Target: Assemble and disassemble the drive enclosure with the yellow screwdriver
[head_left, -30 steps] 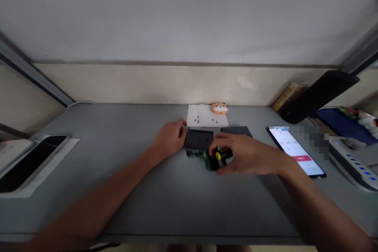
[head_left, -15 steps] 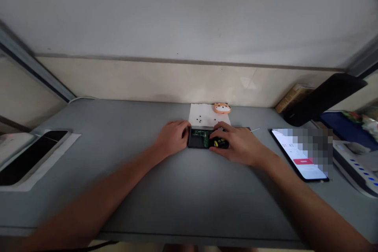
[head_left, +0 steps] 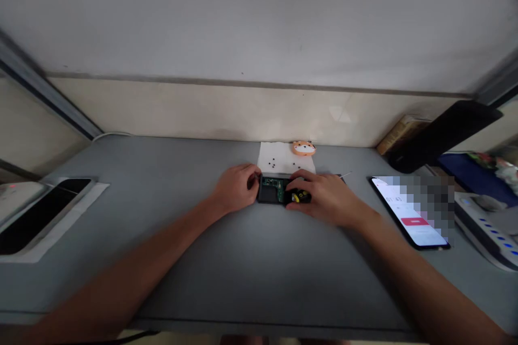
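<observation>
A black rectangular electronics case (head_left: 268,194) lies on the desk with its inside showing. A green circuit board (head_left: 280,185) sits in it. My left hand (head_left: 238,187) is closed at the case's left end, thumb and fingers pinched on its edge. Over the right part of the case, my right hand (head_left: 324,193) curls its fingers around a black piece with yellow round marks (head_left: 298,195). Whether that piece is fixed in the case I cannot tell, since the fingers cover much of it. Just behind lies white paper (head_left: 279,152) with several tiny dark screws (head_left: 272,163).
An orange animal-face case (head_left: 304,147) rests on the paper. A thin metal rod (head_left: 346,174) pokes out beyond my right hand. To the right are a lit phone (head_left: 421,221), a black speaker-like bar (head_left: 445,135) and a white power strip (head_left: 485,232). A dark phone-like slab (head_left: 44,215) lies left.
My right hand has shifted very slightly left, its fingers still around the black and yellow piece. The left hand's fingertips have drawn a little closer together at the case's edge.
</observation>
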### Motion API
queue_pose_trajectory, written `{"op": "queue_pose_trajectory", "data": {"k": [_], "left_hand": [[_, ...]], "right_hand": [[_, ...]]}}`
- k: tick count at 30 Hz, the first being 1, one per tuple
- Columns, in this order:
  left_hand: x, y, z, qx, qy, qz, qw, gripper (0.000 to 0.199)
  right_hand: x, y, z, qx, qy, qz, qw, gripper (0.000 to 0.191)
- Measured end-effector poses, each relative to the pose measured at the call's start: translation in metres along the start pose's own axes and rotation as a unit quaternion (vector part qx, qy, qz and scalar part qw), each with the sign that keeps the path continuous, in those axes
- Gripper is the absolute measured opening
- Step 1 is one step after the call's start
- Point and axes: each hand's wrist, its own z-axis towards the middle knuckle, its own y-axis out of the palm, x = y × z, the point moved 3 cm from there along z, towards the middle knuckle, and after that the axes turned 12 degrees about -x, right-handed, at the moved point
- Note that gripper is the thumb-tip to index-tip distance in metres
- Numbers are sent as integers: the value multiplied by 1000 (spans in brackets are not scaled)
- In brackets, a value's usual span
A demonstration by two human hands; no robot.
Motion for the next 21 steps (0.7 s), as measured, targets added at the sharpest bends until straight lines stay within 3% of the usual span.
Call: {"op": "queue_pose_trajectory", "data": {"k": [4, 8, 12, 15, 18, 21], "left_hand": [[-1, -2, -1, 24, 29, -11, 999, 20], [7, -4, -6, 55, 104, -30, 993, 30], [24, 7, -13, -11, 169, -14, 986, 44], [29, 16, -15, -66, 175, -11, 982, 56], [29, 18, -15, -70, 165, -18, 984, 53], [30, 14, -15, -60, 176, -20, 982, 53]], "right_hand": [[5, -3, -3, 30, -3, 14, 999, 40], [18, -7, -6, 54, 58, 36, 996, 36], [28, -5, -6, 38, 115, 45, 992, 36], [32, -5, -6, 62, 118, 47, 990, 33], [32, -13, -8, 194, 91, 74, 974, 20], [34, -28, -19, 406, 62, 115, 904, 20]]}}
